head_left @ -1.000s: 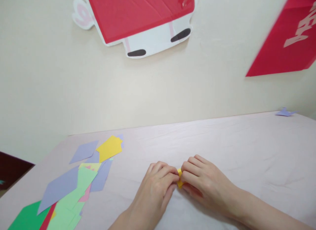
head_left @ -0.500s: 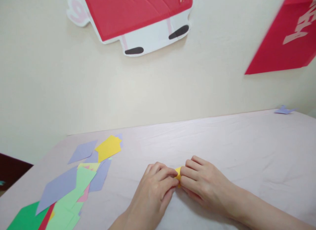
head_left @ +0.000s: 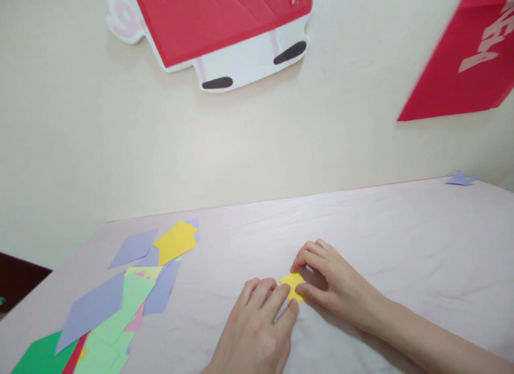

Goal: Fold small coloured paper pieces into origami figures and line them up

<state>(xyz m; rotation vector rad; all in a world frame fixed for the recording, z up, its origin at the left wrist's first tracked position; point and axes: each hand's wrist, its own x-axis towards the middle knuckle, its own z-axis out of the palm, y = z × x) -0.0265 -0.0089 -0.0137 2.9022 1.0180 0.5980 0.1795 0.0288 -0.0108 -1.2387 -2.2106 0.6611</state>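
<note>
A small folded piece of yellow paper (head_left: 293, 283) lies on the cloth-covered table between my two hands. My left hand (head_left: 259, 323) comes from below, its index fingertip pressing the paper's left part and its thumb by the lower edge. From the right, my right hand (head_left: 335, 283) holds the paper, thumb on its lower right side and curled fingers at the upper edge. A gap shows between that thumb and the fingers. Parts of the paper's edges are hidden under the fingertips.
Loose paper pieces lie at the left: a yellow sheet (head_left: 175, 242), purple sheets (head_left: 94, 305), light green sheets (head_left: 126, 304) and a dark green sheet (head_left: 44, 353). A folded purple paper (head_left: 460, 178) sits at the far right edge. Behind the table (head_left: 225, 234) rises a wall with red decorations (head_left: 225, 20).
My right hand has opened its grip somewhat and shifted slightly up and right. My left hand has moved a little down and right. More of the yellow paper shows, lying flatter.
</note>
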